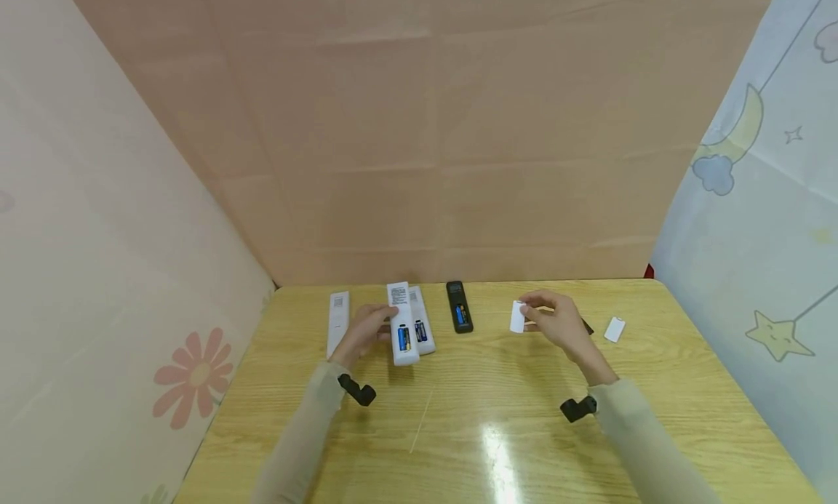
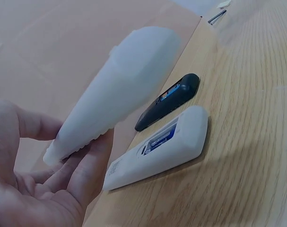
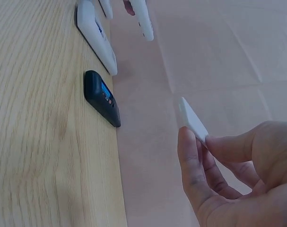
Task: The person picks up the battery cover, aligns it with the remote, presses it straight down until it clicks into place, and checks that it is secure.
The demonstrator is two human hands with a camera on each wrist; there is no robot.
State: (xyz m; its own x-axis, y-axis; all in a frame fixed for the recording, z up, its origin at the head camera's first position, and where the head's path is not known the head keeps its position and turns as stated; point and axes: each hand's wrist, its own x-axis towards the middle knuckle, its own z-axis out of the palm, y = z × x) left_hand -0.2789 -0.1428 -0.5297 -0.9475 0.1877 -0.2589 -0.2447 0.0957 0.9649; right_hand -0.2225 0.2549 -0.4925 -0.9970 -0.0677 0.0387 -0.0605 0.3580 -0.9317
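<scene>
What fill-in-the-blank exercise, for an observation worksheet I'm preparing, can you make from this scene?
1. The left grip holds a remote coloured ____.
2. The right grip pinches one small cover, while a white cover lies to its ____ in the head view.
3. The lying remote nearest the right grip is ____ in colour.

Missing words: white; right; black.

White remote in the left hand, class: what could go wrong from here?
At least one blue battery sits uncovered, so it might drop out if the left hand tips the remote. The right hand pinches a small white cover, which could slip. A second white cover lies on the table, so the two might get mixed up.
</scene>
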